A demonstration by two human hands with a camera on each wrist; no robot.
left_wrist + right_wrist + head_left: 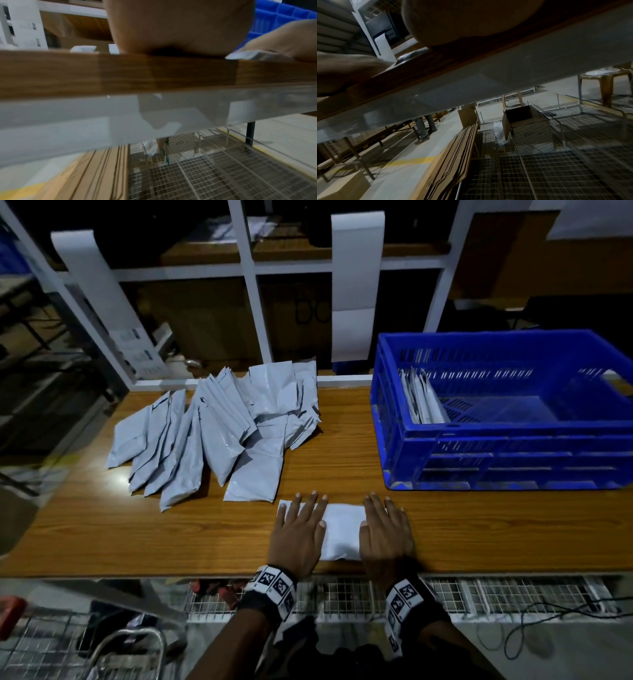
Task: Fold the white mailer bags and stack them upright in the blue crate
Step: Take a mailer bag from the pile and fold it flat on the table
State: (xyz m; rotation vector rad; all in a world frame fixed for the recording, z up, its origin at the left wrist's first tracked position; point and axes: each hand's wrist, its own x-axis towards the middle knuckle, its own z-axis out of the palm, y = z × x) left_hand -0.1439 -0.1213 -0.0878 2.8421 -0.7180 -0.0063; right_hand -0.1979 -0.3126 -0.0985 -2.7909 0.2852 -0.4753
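A white mailer bag [342, 530] lies flat near the table's front edge. My left hand [301, 522] presses on its left end with straight, spread fingers, and my right hand [385, 525] presses flat on its right end. A loose pile of white mailer bags [219, 426] is spread over the table to the far left. The blue crate [507, 440] stands at the right, with several folded bags [423, 398] upright against its left wall. In the left wrist view my left palm [180, 27] rests on the table edge and a corner of the bag [243, 56] shows beside it.
The wooden table [171, 529] has a white shelf frame [250, 285] behind it. Paper strips [356, 275] hang from the shelf rail. A wire mesh rack [556, 169] with flat cardboard [453, 155] and an open carton [527, 128] sits under the table.
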